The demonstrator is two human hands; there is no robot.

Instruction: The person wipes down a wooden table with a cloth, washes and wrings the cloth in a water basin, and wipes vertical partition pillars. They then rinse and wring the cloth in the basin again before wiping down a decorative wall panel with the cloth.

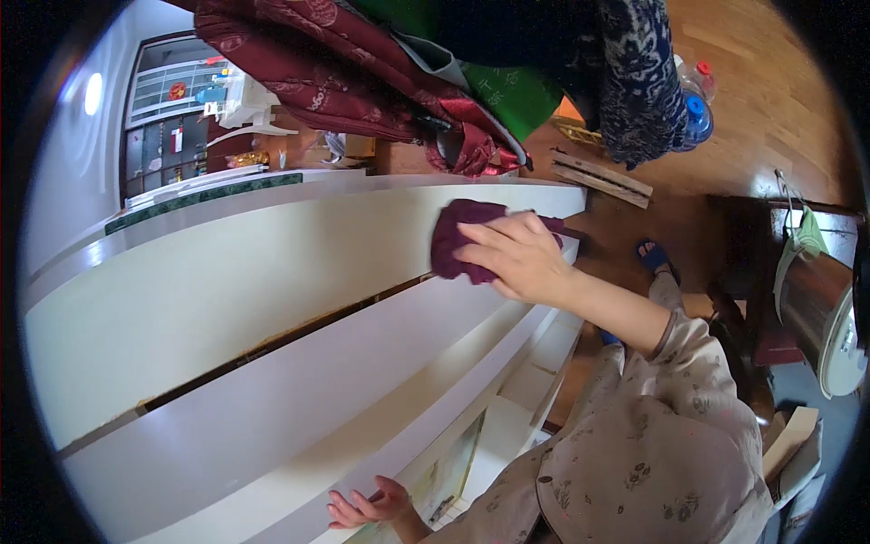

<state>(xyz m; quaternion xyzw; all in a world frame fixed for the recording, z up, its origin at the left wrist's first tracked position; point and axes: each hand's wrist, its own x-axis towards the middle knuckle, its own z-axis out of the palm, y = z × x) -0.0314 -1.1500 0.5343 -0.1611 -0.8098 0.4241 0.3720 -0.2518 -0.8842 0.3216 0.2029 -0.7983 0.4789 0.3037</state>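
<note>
My right hand [517, 258] presses and holds a crumpled purple cloth [458, 236] against the pale surface of a long white furniture unit [208, 281], near its right end. A dark, rough slot runs lengthwise below that surface, with white ledges [181, 453] under it. Down at the lower middle, my left hand [372, 508] is empty, palm turned up, with loosely bent fingers apart, beside the lowest white edge.
Red, green and dark patterned fabrics [344, 72] hang beyond the unit, with bottles [693, 113] beside them. Wooden planks [598, 181] lie on the floor [752, 82]. A dark wooden stand and round steel container [816, 317] are at right, a white-walled doorway far left.
</note>
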